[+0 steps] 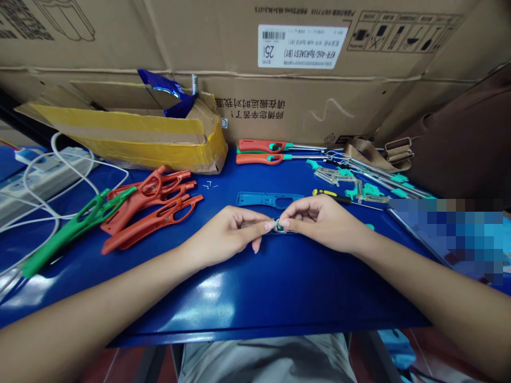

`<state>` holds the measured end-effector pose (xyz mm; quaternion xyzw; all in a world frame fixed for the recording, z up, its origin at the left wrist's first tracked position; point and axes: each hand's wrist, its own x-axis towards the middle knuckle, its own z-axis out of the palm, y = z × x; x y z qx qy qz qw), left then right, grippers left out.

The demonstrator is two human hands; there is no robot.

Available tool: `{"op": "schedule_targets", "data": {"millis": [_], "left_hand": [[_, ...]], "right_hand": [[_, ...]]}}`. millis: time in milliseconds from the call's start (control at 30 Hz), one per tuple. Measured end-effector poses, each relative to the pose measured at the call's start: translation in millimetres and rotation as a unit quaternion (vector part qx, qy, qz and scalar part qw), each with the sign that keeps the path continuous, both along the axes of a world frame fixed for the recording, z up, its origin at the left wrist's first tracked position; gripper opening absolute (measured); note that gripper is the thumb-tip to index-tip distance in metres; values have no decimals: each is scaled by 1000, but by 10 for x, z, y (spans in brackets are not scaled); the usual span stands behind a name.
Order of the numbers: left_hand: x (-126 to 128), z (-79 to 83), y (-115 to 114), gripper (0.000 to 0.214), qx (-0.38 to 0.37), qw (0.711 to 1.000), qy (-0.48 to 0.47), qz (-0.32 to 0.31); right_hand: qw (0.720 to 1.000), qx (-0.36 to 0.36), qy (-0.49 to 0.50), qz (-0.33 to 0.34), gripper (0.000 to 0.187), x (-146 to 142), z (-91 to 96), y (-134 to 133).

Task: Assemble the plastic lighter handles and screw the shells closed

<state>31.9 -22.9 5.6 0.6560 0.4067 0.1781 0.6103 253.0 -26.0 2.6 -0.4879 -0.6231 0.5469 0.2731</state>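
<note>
My left hand (229,234) and my right hand (319,221) meet at the middle of the blue table (239,298). Both pinch one small metal and teal part (279,226) between their fingertips. Just behind the hands lies a blue plastic handle shell (267,199), flat on the table. The part is mostly hidden by my fingers.
Orange handle shells (154,210) and green ones (75,226) lie in a pile at left. Two assembled orange lighters (275,151), a yellow-handled screwdriver (331,195) and teal and metal parts (359,186) lie behind right. An open taped box (131,135), power strip (43,178) and large cartons (279,69) stand behind.
</note>
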Motion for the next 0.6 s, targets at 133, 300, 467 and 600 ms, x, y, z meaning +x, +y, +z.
{"op": "schedule_targets", "data": {"millis": [133,300,467,600], "left_hand": [[8,-17,-7,36,14,1000,-10,4],[0,-28,-15,35,16,1000,-21,15],[-7,-20,-14,34,10,1000,-17,11],[-1,0,-19,33,5,1000,-10,3]], "right_hand": [[1000,5,-10,6,23,14,-2,10],[998,42,-46,11,21,11,-14,0],[992,88,-84,17,25,2,-39,-25],[992,87,-87,26,28,6,-53,-25]]}}
